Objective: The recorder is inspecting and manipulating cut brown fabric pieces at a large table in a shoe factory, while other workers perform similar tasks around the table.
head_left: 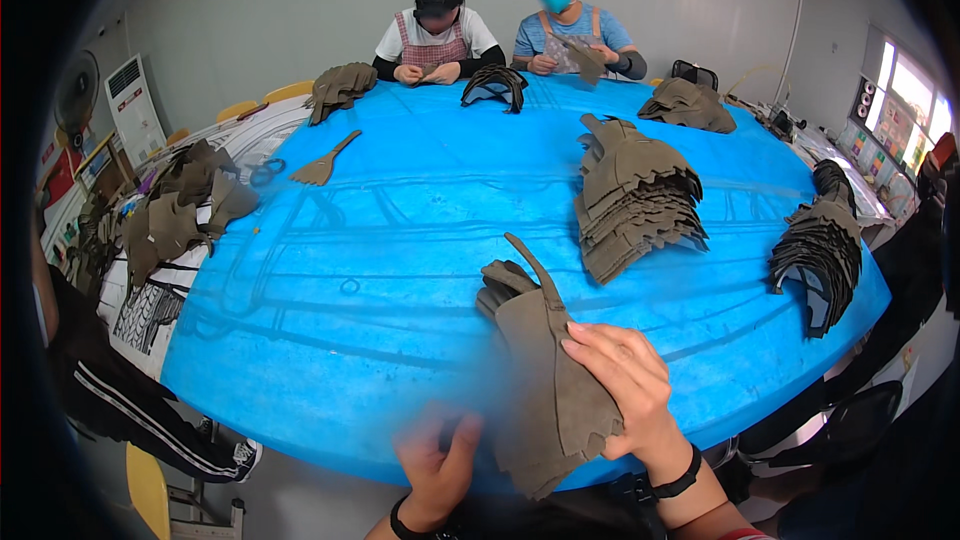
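My right hand point(625, 380) grips the right edge of a brown-grey suede-like piece point(550, 380), thumb underneath and fingers on top. The piece has a notched lower edge, a seam down its length and a narrow strip pointing away from me. It is tilted over the near edge of the table, with folded layers of the same material at its far end. Left of it is my left hand point(440, 460), thumb raised and apart from the piece. A blurred patch smears its fingers, and a dark spot beside the thumb cannot be made out.
The blue-covered table point(400, 240) bears a tall stack of notched pieces point(640, 190), another stack point(820, 250) at right and a single fan-shaped piece point(325, 160). Across it, two people point(435, 35) handle similar pieces. More pieces point(165, 225) pile at left. A yellow stool point(148, 490) stands lower left.
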